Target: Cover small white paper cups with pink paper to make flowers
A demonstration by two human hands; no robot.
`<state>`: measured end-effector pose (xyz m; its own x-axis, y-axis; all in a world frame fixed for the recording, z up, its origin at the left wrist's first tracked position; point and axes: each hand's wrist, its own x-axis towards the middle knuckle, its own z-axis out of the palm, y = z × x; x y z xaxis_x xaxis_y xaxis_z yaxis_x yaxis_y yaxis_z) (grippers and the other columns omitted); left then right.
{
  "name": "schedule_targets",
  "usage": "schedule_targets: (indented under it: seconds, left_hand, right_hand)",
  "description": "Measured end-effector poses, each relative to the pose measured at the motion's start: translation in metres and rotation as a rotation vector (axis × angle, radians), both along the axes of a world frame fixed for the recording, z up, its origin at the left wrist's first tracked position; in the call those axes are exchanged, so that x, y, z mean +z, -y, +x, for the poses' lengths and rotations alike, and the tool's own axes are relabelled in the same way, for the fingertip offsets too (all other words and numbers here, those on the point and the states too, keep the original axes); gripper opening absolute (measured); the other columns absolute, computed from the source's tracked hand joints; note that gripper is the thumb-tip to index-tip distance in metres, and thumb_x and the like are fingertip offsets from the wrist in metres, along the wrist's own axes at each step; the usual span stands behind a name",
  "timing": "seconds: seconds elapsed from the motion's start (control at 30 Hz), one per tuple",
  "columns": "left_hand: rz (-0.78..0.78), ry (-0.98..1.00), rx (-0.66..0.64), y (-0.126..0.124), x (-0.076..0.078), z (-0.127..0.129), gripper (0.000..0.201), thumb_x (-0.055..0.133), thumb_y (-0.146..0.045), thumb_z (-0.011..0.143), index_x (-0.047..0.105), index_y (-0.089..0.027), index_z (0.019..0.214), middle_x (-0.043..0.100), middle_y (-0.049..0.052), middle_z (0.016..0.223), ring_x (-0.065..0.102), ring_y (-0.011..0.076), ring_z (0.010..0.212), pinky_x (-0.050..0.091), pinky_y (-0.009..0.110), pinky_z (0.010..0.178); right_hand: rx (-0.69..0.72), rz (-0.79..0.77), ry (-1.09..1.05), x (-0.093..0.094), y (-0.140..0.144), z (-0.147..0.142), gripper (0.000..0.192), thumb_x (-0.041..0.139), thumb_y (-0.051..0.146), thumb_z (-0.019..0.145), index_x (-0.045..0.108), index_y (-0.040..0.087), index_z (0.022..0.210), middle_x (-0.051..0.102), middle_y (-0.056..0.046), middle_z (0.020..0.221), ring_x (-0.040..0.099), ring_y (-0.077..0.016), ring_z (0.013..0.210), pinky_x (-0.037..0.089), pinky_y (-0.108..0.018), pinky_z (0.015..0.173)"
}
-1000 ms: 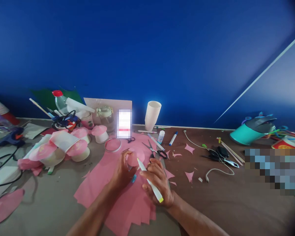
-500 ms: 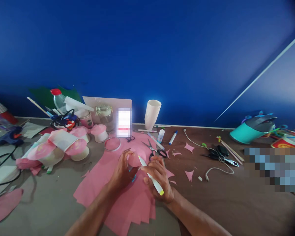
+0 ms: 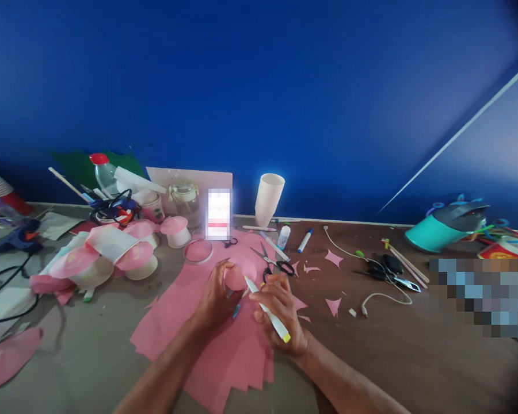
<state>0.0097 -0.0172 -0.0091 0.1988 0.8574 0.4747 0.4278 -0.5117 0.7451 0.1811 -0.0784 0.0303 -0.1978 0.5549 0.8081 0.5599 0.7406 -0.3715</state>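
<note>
While the pink disc (image 3: 235, 280) is pinched by the left hand (image 3: 216, 294), short of the back edge of the tabletop (image 3: 371, 356), it could be streaked if the right hand (image 3: 281, 313), its grip clamped on the marker (image 3: 275, 323), is jolted.

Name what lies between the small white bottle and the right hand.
In the head view, the open scissors and the near end of a pale pen lie between the small white bottle and the right hand.
</note>
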Motion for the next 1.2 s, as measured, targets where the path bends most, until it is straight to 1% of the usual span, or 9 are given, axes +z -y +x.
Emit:
schedule_targets:
  seconds: [0.17, 0.3, 0.4, 0.6, 0.7, 0.83, 1.0, 1.2]
  left_hand:
    - [-0.042, 0.013, 0.021, -0.001, 0.000, -0.002, 0.044, 0.060, -0.019, 0.077, 0.046, -0.021, 0.119, 0.063, 0.013, 0.117, 0.063, 0.0312, 0.114, 0.053, 0.052, 0.096]
    - [-0.046, 0.018, 0.013, -0.001, -0.001, -0.002, 0.044, 0.060, -0.019, 0.079, 0.045, -0.019, 0.121, 0.061, 0.014, 0.118, 0.061, 0.0299, 0.115, 0.053, 0.049, 0.097]
    - [-0.046, 0.015, 0.010, -0.001, 0.000, -0.001, 0.044, 0.060, -0.020, 0.081, 0.044, -0.018, 0.121, 0.059, 0.015, 0.119, 0.061, 0.0296, 0.116, 0.052, 0.050, 0.097]
    - [0.007, -0.021, -0.009, 0.001, 0.002, -0.001, 0.045, 0.059, -0.018, 0.079, 0.044, -0.019, 0.121, 0.060, 0.014, 0.118, 0.062, 0.0302, 0.115, 0.053, 0.050, 0.095]
    - [0.039, -0.035, -0.015, 0.001, -0.001, -0.001, 0.045, 0.059, -0.017, 0.079, 0.044, -0.021, 0.122, 0.061, 0.013, 0.119, 0.061, 0.0306, 0.118, 0.053, 0.050, 0.097]
    - [0.081, -0.037, -0.021, 0.000, -0.005, -0.001, 0.047, 0.061, -0.021, 0.080, 0.043, -0.022, 0.123, 0.062, 0.013, 0.119, 0.062, 0.0306, 0.117, 0.054, 0.050, 0.096]
    - [0.118, -0.054, -0.011, -0.001, -0.008, -0.001, 0.045, 0.062, -0.023, 0.081, 0.044, -0.023, 0.123, 0.063, 0.013, 0.118, 0.063, 0.0293, 0.116, 0.055, 0.047, 0.096]
    - [0.150, -0.038, -0.012, -0.002, -0.009, 0.000, 0.047, 0.061, -0.021, 0.079, 0.044, -0.022, 0.123, 0.063, 0.013, 0.118, 0.063, 0.0296, 0.115, 0.056, 0.048, 0.094]
  right_hand:
    - [0.003, -0.016, -0.010, 0.001, 0.002, -0.002, 0.018, 0.044, 0.025, 0.096, 0.059, 0.022, 0.105, 0.066, -0.002, 0.076, 0.060, -0.0191, 0.067, 0.044, -0.045, 0.085]
    - [-0.002, -0.007, -0.020, 0.003, 0.002, -0.001, 0.019, 0.041, 0.027, 0.098, 0.059, 0.023, 0.103, 0.066, -0.001, 0.074, 0.060, -0.0186, 0.065, 0.044, -0.046, 0.086]
    - [-0.001, 0.020, -0.030, 0.005, 0.003, -0.001, 0.021, 0.040, 0.028, 0.099, 0.058, 0.022, 0.107, 0.065, -0.002, 0.075, 0.060, -0.0193, 0.066, 0.045, -0.046, 0.084]
    - [0.012, -0.002, -0.015, 0.006, 0.002, 0.000, 0.024, 0.040, 0.029, 0.099, 0.058, 0.023, 0.114, 0.064, -0.003, 0.077, 0.061, -0.0211, 0.070, 0.047, -0.047, 0.083]
    - [0.016, -0.012, -0.006, 0.004, 0.001, 0.001, 0.026, 0.038, 0.030, 0.101, 0.058, 0.022, 0.115, 0.065, -0.004, 0.079, 0.061, -0.0213, 0.073, 0.046, -0.048, 0.086]
    - [0.015, -0.026, 0.000, 0.000, -0.001, 0.001, 0.029, 0.037, 0.032, 0.102, 0.059, 0.022, 0.117, 0.065, -0.004, 0.080, 0.061, -0.0208, 0.074, 0.044, -0.048, 0.087]
    - [0.014, -0.030, 0.007, -0.002, -0.002, -0.001, 0.026, 0.039, 0.030, 0.101, 0.059, 0.021, 0.115, 0.064, -0.004, 0.079, 0.060, -0.0210, 0.073, 0.044, -0.048, 0.086]
    - [0.031, -0.035, 0.018, 0.000, 0.000, -0.001, 0.023, 0.043, 0.028, 0.098, 0.059, 0.021, 0.114, 0.067, -0.004, 0.082, 0.062, -0.0204, 0.074, 0.045, -0.046, 0.085]
